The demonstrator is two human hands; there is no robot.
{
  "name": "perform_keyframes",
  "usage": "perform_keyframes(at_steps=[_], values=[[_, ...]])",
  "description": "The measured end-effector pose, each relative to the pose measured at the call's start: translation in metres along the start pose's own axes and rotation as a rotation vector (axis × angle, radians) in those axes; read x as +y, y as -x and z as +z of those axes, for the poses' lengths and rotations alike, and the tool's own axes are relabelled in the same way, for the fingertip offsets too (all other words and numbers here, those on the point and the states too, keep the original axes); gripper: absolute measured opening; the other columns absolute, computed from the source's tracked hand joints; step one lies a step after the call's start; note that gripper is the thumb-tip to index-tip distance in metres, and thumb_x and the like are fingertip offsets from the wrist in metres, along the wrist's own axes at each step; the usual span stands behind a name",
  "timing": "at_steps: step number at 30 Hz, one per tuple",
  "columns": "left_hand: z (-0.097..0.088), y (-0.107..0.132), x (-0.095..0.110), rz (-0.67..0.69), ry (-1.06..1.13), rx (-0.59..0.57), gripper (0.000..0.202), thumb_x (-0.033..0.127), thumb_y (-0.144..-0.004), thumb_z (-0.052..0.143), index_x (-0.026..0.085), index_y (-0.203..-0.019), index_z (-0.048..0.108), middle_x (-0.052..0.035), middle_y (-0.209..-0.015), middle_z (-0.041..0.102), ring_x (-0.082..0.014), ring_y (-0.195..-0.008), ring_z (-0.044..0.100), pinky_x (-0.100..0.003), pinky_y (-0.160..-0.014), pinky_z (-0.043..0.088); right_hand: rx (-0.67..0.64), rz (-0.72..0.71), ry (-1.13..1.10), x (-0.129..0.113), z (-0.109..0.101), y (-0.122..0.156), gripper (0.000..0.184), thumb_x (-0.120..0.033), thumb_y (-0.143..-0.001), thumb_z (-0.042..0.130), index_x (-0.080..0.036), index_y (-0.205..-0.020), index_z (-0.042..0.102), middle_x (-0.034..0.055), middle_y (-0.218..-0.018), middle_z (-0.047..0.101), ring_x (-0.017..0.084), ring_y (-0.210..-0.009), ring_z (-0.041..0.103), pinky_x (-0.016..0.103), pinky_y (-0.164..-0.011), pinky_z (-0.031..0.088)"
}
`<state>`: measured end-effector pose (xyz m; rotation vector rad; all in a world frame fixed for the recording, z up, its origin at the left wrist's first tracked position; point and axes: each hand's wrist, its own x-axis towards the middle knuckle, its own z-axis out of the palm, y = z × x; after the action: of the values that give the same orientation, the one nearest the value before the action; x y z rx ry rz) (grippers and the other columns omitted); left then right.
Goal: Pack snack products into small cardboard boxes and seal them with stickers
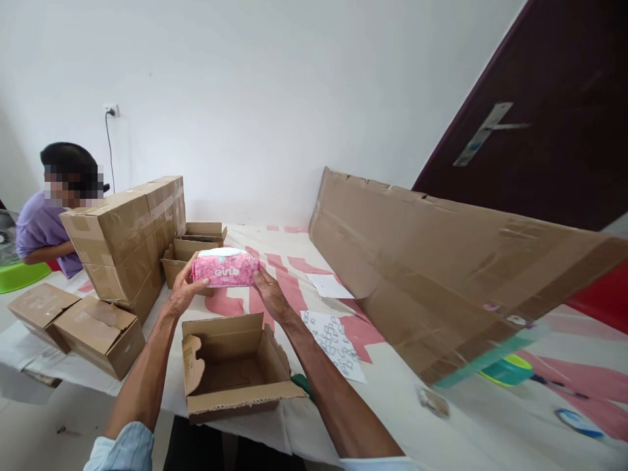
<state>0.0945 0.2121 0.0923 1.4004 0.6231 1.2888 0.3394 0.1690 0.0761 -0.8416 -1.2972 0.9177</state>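
A pink tissue pack (226, 269) with white lettering is held up above the table between both my hands. My left hand (183, 290) grips its left end, fingers wrapped round it. My right hand (269, 292) grips its right end. Just below and nearer to me an open, empty cardboard box (235, 365) sits with its flaps spread. It stands on the white and pink table cover (392, 386).
A stack of taped cartons (128, 239) and two closed boxes (78, 326) stand to the left, open boxes (196, 248) behind the pack. A long cardboard sheet (451, 268) leans on the right. Paper sheets (336, 340), a green tape roll (507, 369). A person in purple (44, 226) sits at far left.
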Motion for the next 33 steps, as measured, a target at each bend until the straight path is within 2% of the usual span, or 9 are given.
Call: perform_keyframes(at_steps=[5, 7, 9, 11, 15, 19, 25, 29, 33], values=[[0.007, 0.004, 0.024, 0.102, -0.041, -0.071, 0.115, 0.039, -0.062, 0.098, 0.021, -0.163, 0.044, -0.0123, -0.161, 0.054, -0.0402, -0.154, 0.042, -0.048, -0.126, 0.037, -0.017, -0.123, 0.096, -0.019, 0.005, 0.005, 0.081, -0.076, -0.095, 0.056, -0.036, -0.164, 0.042, -0.0039, -0.169, 0.044, 0.025, -0.165, 0.021, 0.051, -0.136, 0.015], [0.009, 0.006, 0.031, 0.116, -0.053, -0.089, 0.117, 0.038, -0.060, 0.099, 0.022, -0.162, 0.045, -0.0119, -0.162, 0.053, -0.0402, -0.153, 0.042, -0.047, -0.125, 0.040, -0.027, -0.143, 0.119, -0.023, 0.006, 0.007, 0.083, -0.076, -0.096, 0.054, -0.035, -0.166, 0.037, -0.0039, -0.170, 0.041, 0.025, -0.165, 0.016, 0.050, -0.136, 0.013], [0.007, 0.008, 0.034, 0.118, -0.071, -0.092, 0.117, 0.035, -0.058, 0.100, 0.023, -0.161, 0.046, -0.0110, -0.161, 0.054, -0.0392, -0.152, 0.044, -0.045, -0.123, 0.041, -0.020, -0.132, 0.111, -0.022, 0.004, 0.007, 0.084, -0.078, -0.095, 0.055, -0.035, -0.165, 0.039, -0.0026, -0.170, 0.042, 0.026, -0.165, 0.019, 0.050, -0.136, 0.016], [0.004, 0.008, 0.030, 0.075, -0.093, -0.057, 0.113, 0.033, -0.056, 0.101, 0.022, -0.157, 0.051, -0.0114, -0.156, 0.058, -0.0388, -0.148, 0.049, -0.044, -0.120, 0.045, -0.019, -0.077, 0.083, -0.015, 0.000, 0.003, 0.085, -0.080, -0.091, 0.058, -0.033, -0.161, 0.048, 0.0013, -0.165, 0.050, 0.029, -0.160, 0.032, 0.051, -0.133, 0.024], [-0.006, 0.009, -0.002, -0.190, -0.080, 0.086, 0.082, 0.049, -0.065, 0.095, 0.017, -0.136, 0.069, -0.0139, -0.126, 0.075, -0.0375, -0.117, 0.069, -0.042, -0.091, 0.062, -0.132, 0.163, 0.032, 0.016, -0.010, -0.004, 0.092, -0.093, -0.082, 0.055, -0.021, -0.137, 0.072, 0.0126, -0.132, 0.075, 0.033, -0.124, 0.068, 0.050, -0.110, 0.054], [-0.018, 0.017, -0.046, -0.347, -0.051, 0.197, 0.065, 0.059, -0.071, 0.088, 0.016, -0.117, 0.074, -0.0112, -0.097, 0.078, -0.0297, -0.089, 0.074, -0.038, -0.072, 0.063, -0.218, 0.363, 0.006, 0.048, -0.010, 0.001, 0.094, -0.096, -0.079, 0.054, -0.018, -0.127, 0.076, 0.0145, -0.112, 0.080, 0.028, -0.094, 0.076, 0.042, -0.087, 0.062], [-0.059, 0.036, -0.092, -0.436, -0.036, 0.384, 0.056, 0.061, -0.069, 0.085, 0.015, -0.098, 0.073, -0.0067, -0.072, 0.070, -0.0266, -0.078, 0.071, -0.035, -0.065, 0.061, -0.268, 0.438, -0.022, 0.069, -0.012, 0.032, 0.078, -0.082, -0.086, 0.061, -0.028, -0.142, 0.068, 0.0107, -0.151, 0.064, 0.029, -0.111, 0.074, 0.047, -0.097, 0.059], [-0.093, 0.027, -0.106, -0.448, -0.105, 0.517, 0.050, 0.056, -0.071, 0.086, 0.016, -0.099, 0.074, -0.0049, -0.073, 0.068, -0.0252, -0.079, 0.070, -0.034, -0.066, 0.058, -0.222, 0.517, 0.001, 0.073, -0.019, 0.048, 0.086, -0.088, -0.082, 0.060, -0.024, -0.139, 0.071, 0.0151, -0.134, 0.074, 0.033, -0.112, 0.073, 0.052, -0.103, 0.055], [-0.110, 0.008, -0.116, -0.455, -0.184, 0.580, 0.044, 0.055, -0.094, 0.070, 0.014, -0.112, 0.070, -0.0055, -0.094, 0.072, -0.0198, -0.081, 0.069, -0.036, -0.074, 0.059, -0.189, 0.487, -0.017, 0.075, -0.022, 0.056, 0.091, -0.092, -0.076, 0.061, -0.022, -0.132, 0.075, 0.0161, -0.123, 0.078, 0.037, -0.118, 0.071, 0.056, -0.108, 0.051]])
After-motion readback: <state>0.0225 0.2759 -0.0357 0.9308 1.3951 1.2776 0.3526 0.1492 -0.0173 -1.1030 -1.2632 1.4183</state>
